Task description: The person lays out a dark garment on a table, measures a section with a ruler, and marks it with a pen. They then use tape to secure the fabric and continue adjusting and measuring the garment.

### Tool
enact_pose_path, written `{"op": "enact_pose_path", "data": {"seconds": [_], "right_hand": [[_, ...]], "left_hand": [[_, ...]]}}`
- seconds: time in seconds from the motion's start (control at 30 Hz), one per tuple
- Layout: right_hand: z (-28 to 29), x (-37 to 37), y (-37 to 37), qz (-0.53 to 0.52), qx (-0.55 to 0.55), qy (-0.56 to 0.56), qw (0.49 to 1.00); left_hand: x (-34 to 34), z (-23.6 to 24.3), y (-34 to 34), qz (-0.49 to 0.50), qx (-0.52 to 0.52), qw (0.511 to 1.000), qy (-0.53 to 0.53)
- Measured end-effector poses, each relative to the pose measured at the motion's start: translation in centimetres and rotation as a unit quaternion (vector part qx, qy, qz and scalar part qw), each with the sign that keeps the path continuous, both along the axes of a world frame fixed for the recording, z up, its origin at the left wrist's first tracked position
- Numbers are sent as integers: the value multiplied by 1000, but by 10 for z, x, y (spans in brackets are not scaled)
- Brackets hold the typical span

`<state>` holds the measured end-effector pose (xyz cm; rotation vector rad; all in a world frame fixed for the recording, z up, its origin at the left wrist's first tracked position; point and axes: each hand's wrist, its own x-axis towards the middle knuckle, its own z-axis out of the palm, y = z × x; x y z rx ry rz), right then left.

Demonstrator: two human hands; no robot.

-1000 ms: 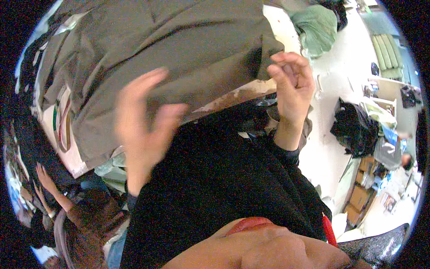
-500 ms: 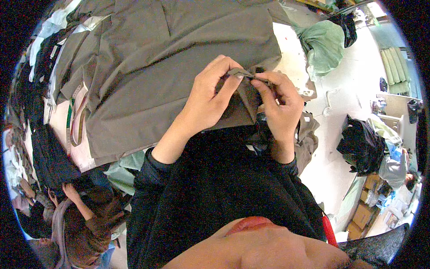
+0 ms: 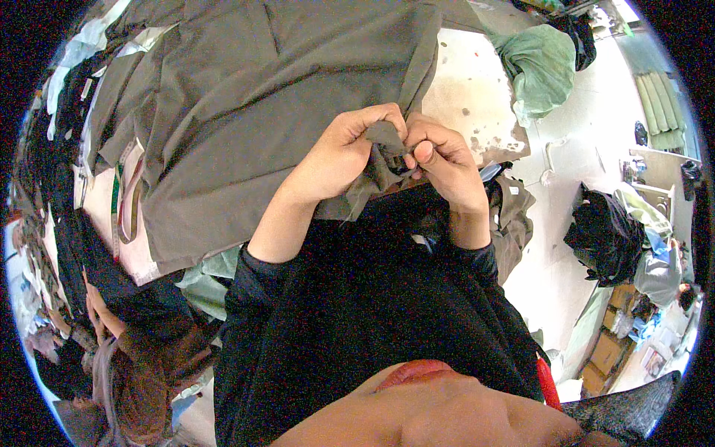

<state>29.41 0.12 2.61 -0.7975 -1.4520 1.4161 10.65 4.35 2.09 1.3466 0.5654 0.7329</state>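
Observation:
A large grey-brown fabric piece [image 3: 223,97] lies over the pale worktable [image 3: 465,82], its folded edge raised near the front. My left hand [image 3: 342,156] grips that edge with bent fingers. Just beside it, my right hand [image 3: 447,164] pinches the same cloth between thumb and fingers. Between them the cloth is bunched around a small dark spot [image 3: 396,161] that I cannot make out. A measuring tape [image 3: 128,205] hangs in a loop at the table's left, by the fabric.
A co-worker [image 3: 141,372] is at the lower left beside dark cloth [image 3: 112,283]. Right of the table are a green fabric bundle [image 3: 540,71], a grey-brown garment [image 3: 510,220], a black heap [image 3: 599,235] on the white floor [image 3: 547,290], and cardboard boxes [image 3: 607,343].
From apart, my hands came together on the cloth's edge and now hold a bigger bunch, slightly lower. The fabric's right corner has pulled leftward, baring more of the pale tabletop.

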Motion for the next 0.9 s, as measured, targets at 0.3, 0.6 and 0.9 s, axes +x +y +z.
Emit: {"op": "enact_pose_path", "data": {"seconds": [0.3, 0.6, 0.9], "right_hand": [[-27, -5, -4, -3, -24, 102, 995], [14, 15, 14, -82, -90, -193, 974], [104, -90, 81, -64, 289, -380, 876]], "left_hand": [[-1, -2, 4, -38, -27, 998, -31], [-13, 13, -25, 89, 145, 983, 64], [-5, -21, -13, 149, 178, 962, 144]]}}
